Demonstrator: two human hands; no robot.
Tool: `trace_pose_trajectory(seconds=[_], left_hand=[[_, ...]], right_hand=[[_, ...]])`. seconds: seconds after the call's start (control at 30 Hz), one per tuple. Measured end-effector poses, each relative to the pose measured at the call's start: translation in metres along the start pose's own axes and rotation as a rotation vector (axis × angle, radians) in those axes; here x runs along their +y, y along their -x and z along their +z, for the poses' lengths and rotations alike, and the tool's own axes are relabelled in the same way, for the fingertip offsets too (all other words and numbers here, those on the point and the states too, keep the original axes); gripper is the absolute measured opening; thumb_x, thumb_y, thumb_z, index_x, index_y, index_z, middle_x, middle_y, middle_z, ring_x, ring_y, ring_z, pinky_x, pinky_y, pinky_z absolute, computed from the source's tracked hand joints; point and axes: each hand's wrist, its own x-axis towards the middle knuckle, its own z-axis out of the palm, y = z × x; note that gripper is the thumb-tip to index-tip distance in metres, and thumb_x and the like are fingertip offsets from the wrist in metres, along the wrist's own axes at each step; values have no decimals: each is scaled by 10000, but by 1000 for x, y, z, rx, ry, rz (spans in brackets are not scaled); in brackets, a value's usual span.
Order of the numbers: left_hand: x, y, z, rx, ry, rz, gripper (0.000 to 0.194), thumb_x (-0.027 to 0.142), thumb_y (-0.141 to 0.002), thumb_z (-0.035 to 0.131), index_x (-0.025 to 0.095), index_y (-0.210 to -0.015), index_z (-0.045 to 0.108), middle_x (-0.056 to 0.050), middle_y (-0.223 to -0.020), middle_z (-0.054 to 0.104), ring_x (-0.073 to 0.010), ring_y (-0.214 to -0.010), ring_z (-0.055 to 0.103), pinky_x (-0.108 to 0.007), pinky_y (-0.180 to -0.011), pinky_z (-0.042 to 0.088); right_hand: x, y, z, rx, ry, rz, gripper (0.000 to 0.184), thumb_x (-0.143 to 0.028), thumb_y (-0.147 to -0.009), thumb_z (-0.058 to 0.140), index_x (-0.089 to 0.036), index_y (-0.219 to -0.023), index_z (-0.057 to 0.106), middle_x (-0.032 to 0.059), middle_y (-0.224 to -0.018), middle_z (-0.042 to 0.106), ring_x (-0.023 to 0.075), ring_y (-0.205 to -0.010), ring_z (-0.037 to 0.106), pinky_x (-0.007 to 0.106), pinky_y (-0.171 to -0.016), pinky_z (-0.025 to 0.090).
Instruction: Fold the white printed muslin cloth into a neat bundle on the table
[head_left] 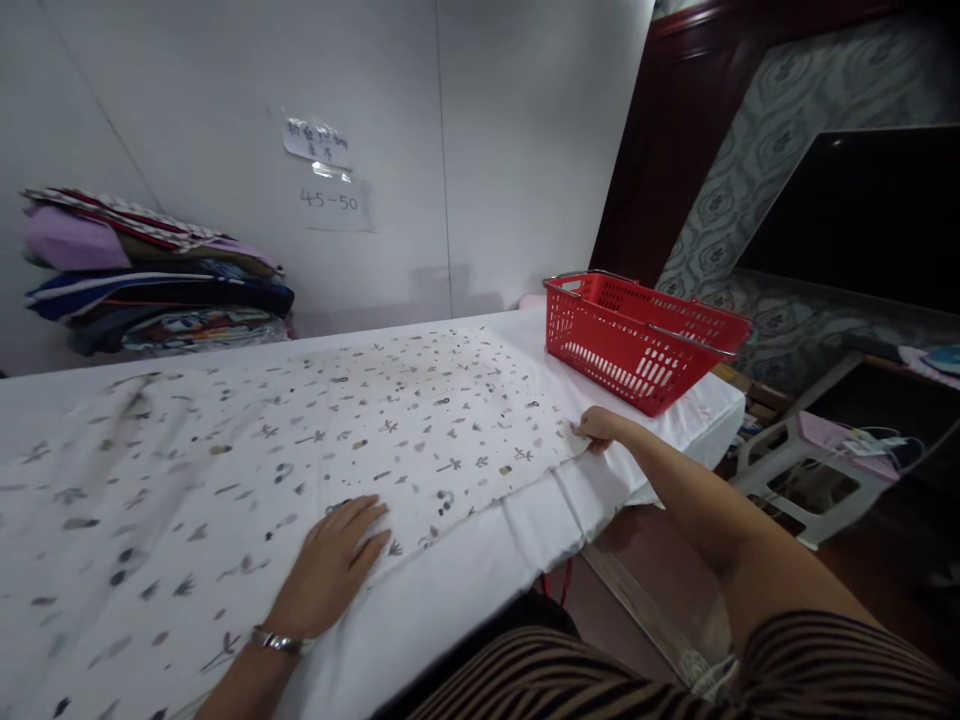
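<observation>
Patterned cloth (420, 420) lies spread over white table covering (427, 600). Your left hand (334, 560) rests open on it, seemingly anchoring; your right hand (601, 426) pinches its 3 o'clock corner, probably tensioning the edge. Beyond, red basket (611, 345) sits at 2 o'clock, apparently leaving room; stacked fabrics (176, 285), 11 o'clock.

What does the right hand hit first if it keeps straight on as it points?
The printed cloth, whose edge the right hand already grips. Nothing seems to stand on the cloth along that line; the white wall looks next, though depth is hard to judge.
</observation>
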Motion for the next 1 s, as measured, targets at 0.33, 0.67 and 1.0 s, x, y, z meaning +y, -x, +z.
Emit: trace_pose_trajectory(seconds=[0.33,0.67,1.0], left_hand=[[3,1,-3,12,14,-12,383,461,-865,448,249,-1130,627,-41,-1248,589,-223,-1152,529,-413,-973,437],[5,3,-3,46,17,-4,356,441,-866,460,256,-1118,630,-34,-1228,603,-215,-1141,538,-411,-967,444],[7,11,-14,59,-33,65,365,466,-862,462,256,-1115,620,-41,-1233,599,-221,-1133,545,-392,-946,462]], right_hand=[[0,-3,7,180,182,-91,123,-241,-674,680,-134,-734,676,81,-796,702,208,-807,648,218,-619,443],[5,-7,15,218,84,-47,160,-149,-686,593,-117,-823,670,55,-674,674,143,-556,617,189,-479,404],[29,-13,14,254,85,-50,312,-120,-709,541,-136,-1006,636,64,-878,677,132,-602,612,204,-512,413]])
